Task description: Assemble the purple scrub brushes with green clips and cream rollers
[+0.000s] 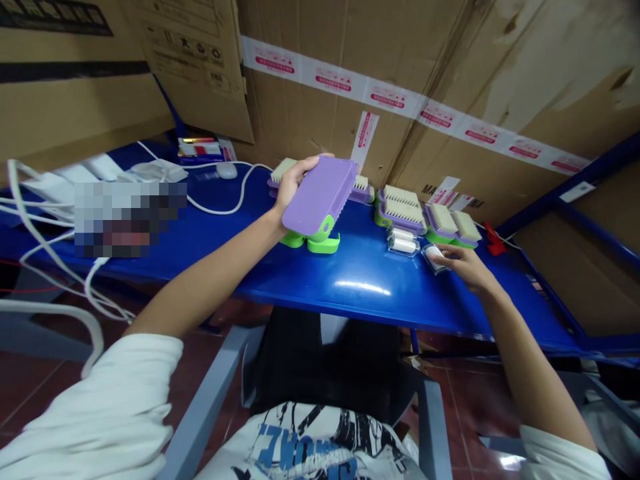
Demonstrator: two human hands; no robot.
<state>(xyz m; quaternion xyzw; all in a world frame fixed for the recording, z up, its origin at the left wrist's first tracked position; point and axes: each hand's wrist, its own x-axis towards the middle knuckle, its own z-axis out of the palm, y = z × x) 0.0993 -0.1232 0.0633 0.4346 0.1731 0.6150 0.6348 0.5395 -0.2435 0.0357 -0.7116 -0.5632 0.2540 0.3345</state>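
At a blue bench point(310, 283) backed by cardboard point(310, 110), a person's left hand point(291, 189) holds up a purple brush point(323, 197).

The left grip is closed around the brush, tilted above green plastic pieces point(324, 246), its smooth back facing the person. Off to the right, the right hand point(463, 265) touches a small clear packet point(433, 259); from here I cannot tell whether that grip is closed on it. Just beside it lies another packet point(403, 243) of white pieces, and behind these, cream-bristled brushes point(401, 205) rest bristles up.
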